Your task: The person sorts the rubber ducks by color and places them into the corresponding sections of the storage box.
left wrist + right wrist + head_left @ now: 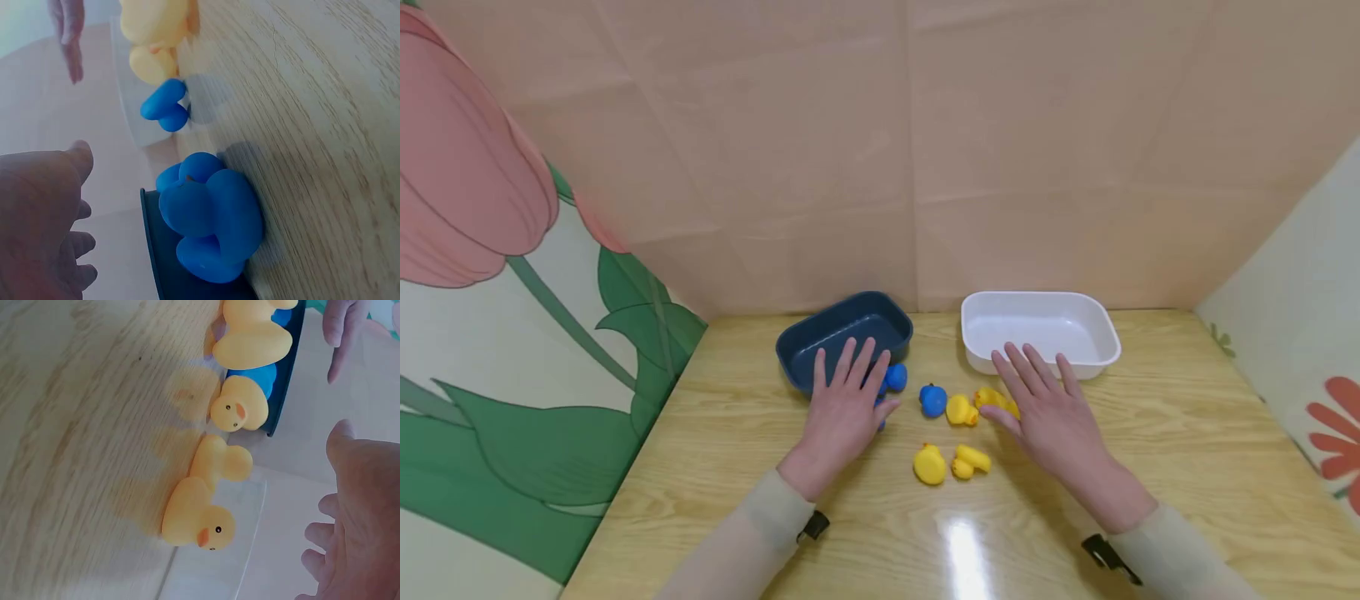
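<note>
Left hand [844,412] is hovering off to the left of the white bin [1037,321], fingers straight and spread, and a cluster of blue ducks [896,377] is lying under and beside it, also left of that bin. Right hand [1051,410] is hovering at the white bin's near side, its fingers stretching out too. One pair of yellow ducks [962,410] is lying just before the white bin's near left corner; another yellow pair [929,465] is lying farther out. One lone blue duck [933,402] is sitting left of that corner, and the dark bin [831,329] is standing left of the white bin, a gap between.
</note>
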A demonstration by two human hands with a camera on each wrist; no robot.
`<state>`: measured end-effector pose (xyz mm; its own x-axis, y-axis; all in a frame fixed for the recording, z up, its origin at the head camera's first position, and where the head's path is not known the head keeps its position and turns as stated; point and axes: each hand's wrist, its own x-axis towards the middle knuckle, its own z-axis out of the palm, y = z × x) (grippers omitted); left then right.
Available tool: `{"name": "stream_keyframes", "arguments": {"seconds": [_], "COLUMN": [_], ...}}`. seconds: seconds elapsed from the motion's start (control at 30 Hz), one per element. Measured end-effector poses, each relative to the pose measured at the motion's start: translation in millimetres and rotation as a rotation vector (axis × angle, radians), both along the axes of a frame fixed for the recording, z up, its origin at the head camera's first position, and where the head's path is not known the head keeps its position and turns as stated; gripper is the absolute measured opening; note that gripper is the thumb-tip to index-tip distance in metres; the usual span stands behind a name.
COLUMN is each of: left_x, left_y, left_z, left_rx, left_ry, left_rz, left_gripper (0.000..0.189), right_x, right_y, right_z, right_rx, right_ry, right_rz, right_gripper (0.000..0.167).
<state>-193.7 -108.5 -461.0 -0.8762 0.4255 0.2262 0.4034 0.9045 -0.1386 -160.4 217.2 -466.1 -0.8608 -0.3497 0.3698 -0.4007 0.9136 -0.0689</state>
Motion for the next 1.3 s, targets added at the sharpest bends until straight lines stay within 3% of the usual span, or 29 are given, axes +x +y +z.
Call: {"name": "stream_keyframes", "arguments": {"seconds": [0.4,0.8,1.1,1.3], "left_x": [-4.5,-9.5,-12.3,-16.1], "left_y": [-11.8,-38.4,-54.6,-68.8], "left_z": [1.1,3.8,-0.9,-12.0], "left_rx": [0.064,0.173,0.288,0.378], "left_ry": [-0.052,-0.018,-0.073,-0.075], "left_rz": [0.065,0.115,0.201,0.242], "left_gripper": [0.079,0.074,0.073,0.072], "right_x": [-16.0,-37.3,-49.6,-56.3], "right_y": [-11,-33,-49,-61], "right_z": [0.0,4.8,1.9,-2.4], "right_rx": [-0.001,-0.008,-0.007,-0.016], "right_ry": [-0.021,-0.106,-0.136,-0.123], "right_rz": [0.014,0.028,0.054,0.084], "right_gripper": [0.085,0.084,0.084,0.084]}}
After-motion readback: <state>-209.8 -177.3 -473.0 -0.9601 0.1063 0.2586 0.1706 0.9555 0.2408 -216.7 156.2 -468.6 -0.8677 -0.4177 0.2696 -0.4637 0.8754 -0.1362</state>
